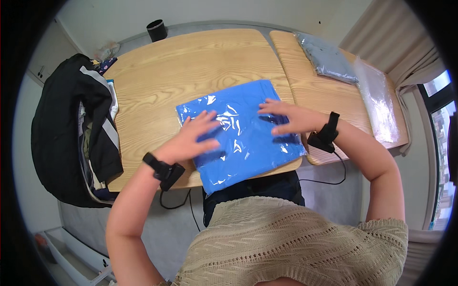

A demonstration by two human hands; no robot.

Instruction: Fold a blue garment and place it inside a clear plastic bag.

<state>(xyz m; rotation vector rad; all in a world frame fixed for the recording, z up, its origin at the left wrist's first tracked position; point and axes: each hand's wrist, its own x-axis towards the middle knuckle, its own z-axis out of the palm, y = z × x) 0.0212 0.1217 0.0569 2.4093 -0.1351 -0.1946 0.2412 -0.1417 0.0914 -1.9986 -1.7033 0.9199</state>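
A folded blue garment in a clear plastic bag lies flat at the near edge of the wooden table, its shiny film catching the light. Over its left part is my left hand, fingers spread and palm down. My right hand hovers or rests over the right part, fingers likewise apart. Whether either palm touches the film I cannot tell. Neither hand grips anything. Each wrist wears a black strap with a small box and a cable.
At the left edge hangs a black bag or jacket with clothes inside and a white-striped sleeve. On the second table at right lie a bagged grey garment and clear plastic bags. A black bin stands beyond the far edge.
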